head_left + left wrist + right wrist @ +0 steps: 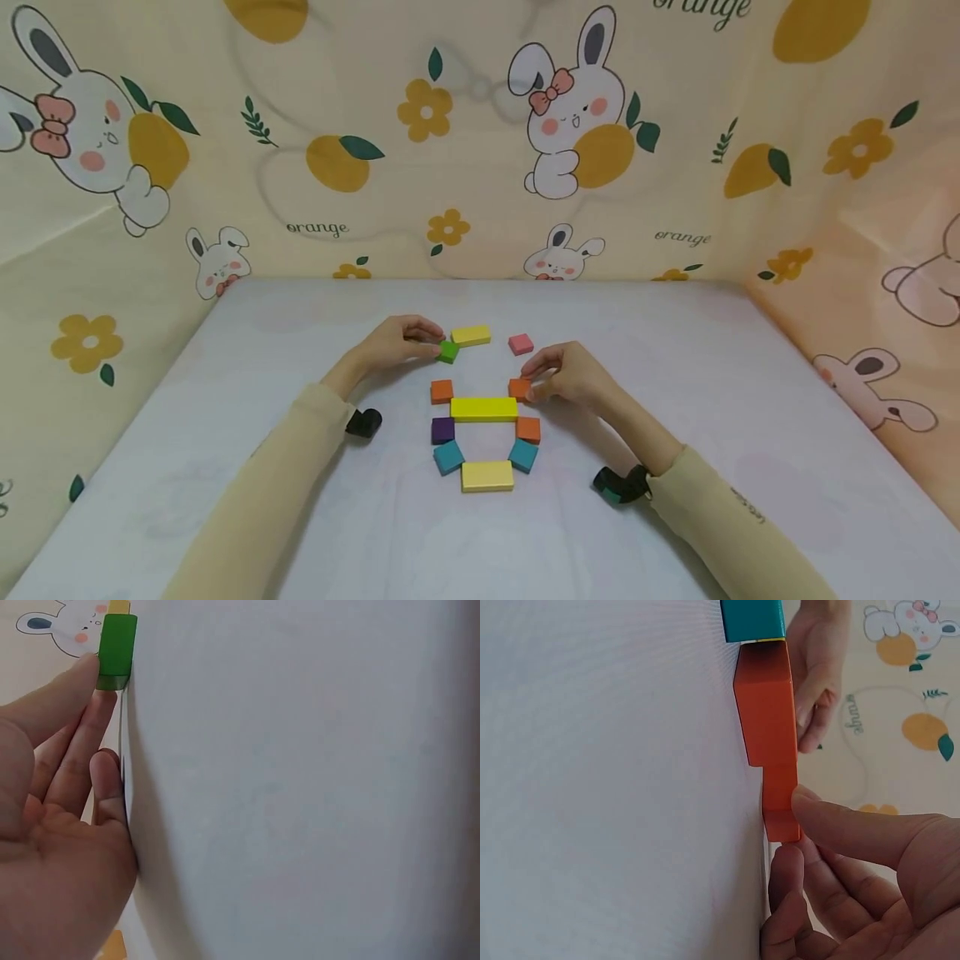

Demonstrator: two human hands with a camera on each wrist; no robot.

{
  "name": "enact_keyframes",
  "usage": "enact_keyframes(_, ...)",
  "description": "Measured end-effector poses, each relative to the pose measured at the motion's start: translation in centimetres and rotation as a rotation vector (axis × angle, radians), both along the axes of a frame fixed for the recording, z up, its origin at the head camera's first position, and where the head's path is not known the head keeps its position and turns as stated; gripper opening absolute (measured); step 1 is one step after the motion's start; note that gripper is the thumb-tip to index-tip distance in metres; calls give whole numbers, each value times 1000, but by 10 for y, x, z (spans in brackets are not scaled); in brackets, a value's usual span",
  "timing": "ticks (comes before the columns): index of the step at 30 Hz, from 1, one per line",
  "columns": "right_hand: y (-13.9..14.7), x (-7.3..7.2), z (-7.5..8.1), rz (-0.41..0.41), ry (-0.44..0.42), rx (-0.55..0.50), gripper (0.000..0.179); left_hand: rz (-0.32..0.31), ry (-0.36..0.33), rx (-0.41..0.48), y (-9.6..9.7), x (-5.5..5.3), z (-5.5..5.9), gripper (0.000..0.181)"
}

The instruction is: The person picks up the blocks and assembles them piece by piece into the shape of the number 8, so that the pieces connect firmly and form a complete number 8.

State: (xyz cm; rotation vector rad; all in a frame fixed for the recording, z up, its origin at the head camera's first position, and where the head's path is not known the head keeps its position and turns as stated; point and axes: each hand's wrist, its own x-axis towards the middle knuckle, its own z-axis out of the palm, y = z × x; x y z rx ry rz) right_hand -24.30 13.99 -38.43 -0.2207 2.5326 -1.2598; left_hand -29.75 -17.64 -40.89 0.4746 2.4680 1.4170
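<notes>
My left hand pinches a green block between thumb and fingers, by the left end of a yellow block. In the left wrist view the thumb lies against the green block's side. My right hand holds an orange block at its right side, thumb and fingertips at its edges. That block sits at the upper right corner of a long bright yellow block. Another orange block is at the upper left corner. In the right wrist view, a second orange block lies beyond the held one.
Below the long block are a purple block, an orange block, two teal blocks and a pale yellow block, forming a ring. A pink block lies farther back. The white table meets a patterned cloth wall.
</notes>
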Motion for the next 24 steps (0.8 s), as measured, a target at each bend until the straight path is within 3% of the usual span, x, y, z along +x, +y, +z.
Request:
enact_keyframes(15,-1,-1,-1,-4,-6,-22,25,-2,-28,-23,-1,1,1,33)
enact_keyframes(24,-1,1,2,12,10,-19,24,8,3,-66,1,7,3,34)
